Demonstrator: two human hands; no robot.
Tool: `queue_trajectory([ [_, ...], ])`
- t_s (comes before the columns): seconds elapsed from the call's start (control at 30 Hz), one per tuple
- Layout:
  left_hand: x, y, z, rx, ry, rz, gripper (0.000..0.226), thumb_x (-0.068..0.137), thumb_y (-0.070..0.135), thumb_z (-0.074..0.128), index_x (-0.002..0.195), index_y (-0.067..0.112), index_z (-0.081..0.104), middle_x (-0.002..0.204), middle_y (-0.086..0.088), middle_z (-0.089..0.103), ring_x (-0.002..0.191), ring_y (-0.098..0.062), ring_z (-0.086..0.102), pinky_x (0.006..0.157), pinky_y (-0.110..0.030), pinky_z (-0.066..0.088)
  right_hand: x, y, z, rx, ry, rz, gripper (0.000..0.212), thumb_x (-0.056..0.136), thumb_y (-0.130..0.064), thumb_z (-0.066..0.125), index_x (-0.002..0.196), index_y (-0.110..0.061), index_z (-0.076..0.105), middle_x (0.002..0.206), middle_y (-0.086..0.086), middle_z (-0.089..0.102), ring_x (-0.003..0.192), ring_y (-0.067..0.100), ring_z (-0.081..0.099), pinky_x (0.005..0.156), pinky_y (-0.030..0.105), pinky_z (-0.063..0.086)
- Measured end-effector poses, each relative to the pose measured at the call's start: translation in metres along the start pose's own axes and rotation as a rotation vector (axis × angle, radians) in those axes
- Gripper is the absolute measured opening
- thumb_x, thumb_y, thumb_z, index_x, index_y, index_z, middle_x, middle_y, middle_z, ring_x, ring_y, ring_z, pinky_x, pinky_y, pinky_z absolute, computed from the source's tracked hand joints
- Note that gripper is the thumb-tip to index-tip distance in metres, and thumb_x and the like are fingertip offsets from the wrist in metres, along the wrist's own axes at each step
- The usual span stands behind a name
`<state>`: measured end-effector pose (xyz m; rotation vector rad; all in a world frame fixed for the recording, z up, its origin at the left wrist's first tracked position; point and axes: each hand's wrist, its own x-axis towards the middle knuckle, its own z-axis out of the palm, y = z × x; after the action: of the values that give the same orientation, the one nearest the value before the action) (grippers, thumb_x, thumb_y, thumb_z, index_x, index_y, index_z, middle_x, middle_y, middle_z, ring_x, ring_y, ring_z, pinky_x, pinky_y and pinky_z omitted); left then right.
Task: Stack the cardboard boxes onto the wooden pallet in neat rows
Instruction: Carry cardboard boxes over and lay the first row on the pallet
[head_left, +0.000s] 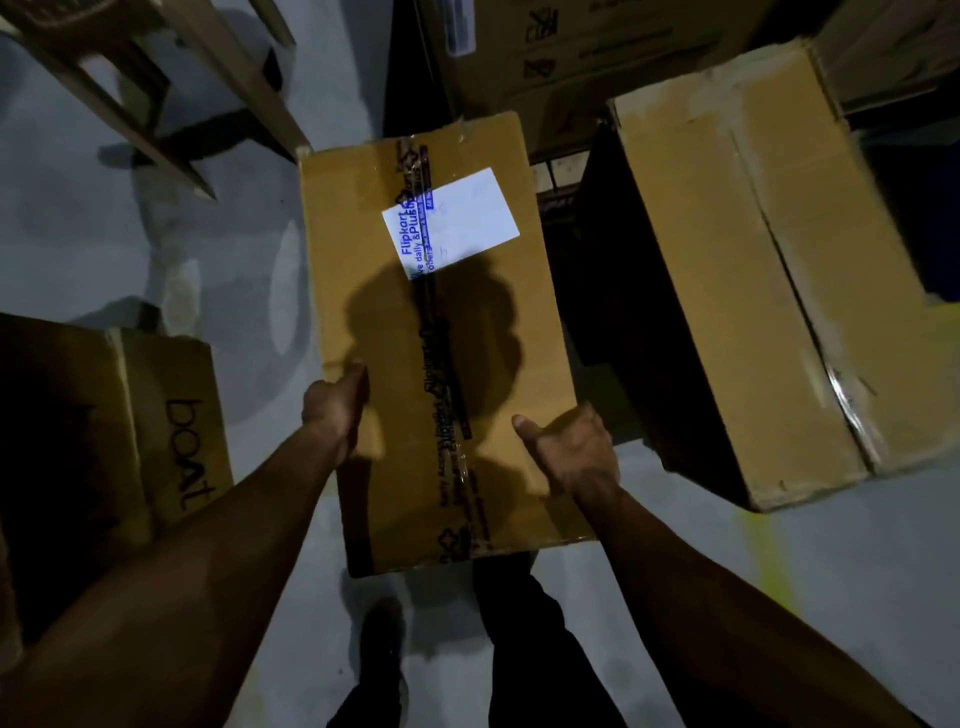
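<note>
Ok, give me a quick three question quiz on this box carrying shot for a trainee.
1. True or false: both hands hold the labelled box.
2. Which word is handwritten on the box at the left: A boat, B fragile, C glass?
3. What colour is the label?

Key: 1 true, the left hand and the right hand grip its sides. 2 A. 3 white with blue print.

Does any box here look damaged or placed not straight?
The long box on the right lies askew to the carried box, its tape peeling near one corner. The carried box looks intact in both hands.
</note>
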<state>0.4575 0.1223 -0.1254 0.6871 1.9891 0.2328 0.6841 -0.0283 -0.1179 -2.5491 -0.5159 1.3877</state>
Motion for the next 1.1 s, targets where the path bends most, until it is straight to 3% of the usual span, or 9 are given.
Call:
queue_trajectory([
  [0.17,0.017,0.002,-0.001,-0.131,-0.032,-0.031,0.070,0.078,0.061,0.073,0.124,0.010,0.064,0.114,-0.011,0.069,0.100,-0.034,0.065,0.087,-0.046,0.053,0.021,0.000,0.002,0.249,-0.050,-0.013,0.085,0.071,-0.049,0.086,0.133,-0.008,0.045,0.127,0.010,0.059,0.119,0.031,0.056,0.099,0.045,0.050],
  [0.27,0.019,0.000,-0.001,-0.186,-0.071,-0.039,0.071,0.075,0.060,0.076,0.125,0.012,0.064,0.113,-0.012,0.071,0.098,-0.034,0.068,0.093,-0.051,0.054,0.023,0.001,0.000,0.308,-0.075,-0.039,0.077,0.071,-0.040,0.088,0.131,-0.008,0.051,0.125,0.010,0.063,0.118,0.029,0.058,0.101,0.046,0.050],
  [0.4,0.002,-0.003,-0.005,-0.200,-0.051,0.000,0.064,0.075,0.059,0.077,0.114,0.010,0.067,0.108,-0.011,0.072,0.097,-0.034,0.068,0.094,-0.051,0.054,0.008,0.005,-0.002,0.312,-0.053,-0.054,0.075,0.071,-0.041,0.088,0.129,-0.010,0.053,0.119,0.005,0.063,0.113,0.025,0.058,0.099,0.045,0.050],
  [0.5,-0.021,-0.007,-0.016,-0.180,-0.045,0.058,0.045,0.083,0.052,0.074,0.100,0.010,0.068,0.104,-0.012,0.071,0.093,-0.032,0.068,0.092,-0.046,0.055,-0.020,0.013,-0.004,0.311,-0.006,-0.041,0.075,0.068,-0.048,0.088,0.125,-0.012,0.056,0.116,0.005,0.066,0.109,0.026,0.061,0.095,0.045,0.053],
  [0.6,-0.043,-0.016,-0.034,-0.105,-0.040,0.073,0.060,0.063,0.069,0.075,0.091,0.016,0.069,0.099,-0.013,0.073,0.090,-0.035,0.070,0.090,-0.051,0.056,-0.055,0.023,-0.004,0.307,0.030,0.008,0.079,0.065,-0.055,0.087,0.126,-0.014,0.058,0.119,0.007,0.067,0.110,0.029,0.062,0.095,0.046,0.053],
  [0.67,-0.059,-0.023,-0.053,-0.053,-0.041,0.118,0.073,0.054,0.077,0.070,0.094,0.017,0.071,0.096,-0.010,0.073,0.089,-0.034,0.070,0.090,-0.051,0.056,-0.085,0.029,-0.008,0.326,0.044,0.021,0.085,0.060,-0.060,0.086,0.126,-0.015,0.057,0.120,0.006,0.066,0.111,0.030,0.061,0.096,0.047,0.052],
  [0.93,-0.118,-0.048,-0.142,0.137,-0.047,0.276,0.069,0.081,0.071,0.059,0.107,0.007,0.063,0.102,-0.014,0.066,0.091,-0.033,0.063,0.077,-0.040,0.050,-0.226,0.048,0.019,0.463,0.156,-0.047,0.071,0.069,-0.054,0.085,0.125,-0.020,0.058,0.107,-0.004,0.063,0.099,0.019,0.060,0.083,0.032,0.047],
  [1.03,-0.132,-0.057,-0.184,0.205,-0.115,0.419,0.085,0.077,0.078,0.055,0.119,0.005,0.063,0.113,-0.022,0.066,0.100,-0.038,0.063,0.080,-0.043,0.051,-0.285,0.054,0.051,0.552,0.256,-0.028,0.066,0.070,-0.050,0.086,0.123,-0.020,0.061,0.104,-0.003,0.065,0.095,0.020,0.062,0.083,0.032,0.050],
  [1.1,-0.141,-0.060,-0.209,0.226,-0.165,0.524,0.082,0.083,0.072,0.058,0.125,0.003,0.061,0.123,-0.022,0.063,0.109,-0.039,0.060,0.087,-0.043,0.049,-0.326,0.058,0.076,0.613,0.341,-0.001,0.065,0.069,-0.051,0.087,0.121,-0.020,0.064,0.105,-0.002,0.070,0.095,0.022,0.065,0.084,0.034,0.054],
])
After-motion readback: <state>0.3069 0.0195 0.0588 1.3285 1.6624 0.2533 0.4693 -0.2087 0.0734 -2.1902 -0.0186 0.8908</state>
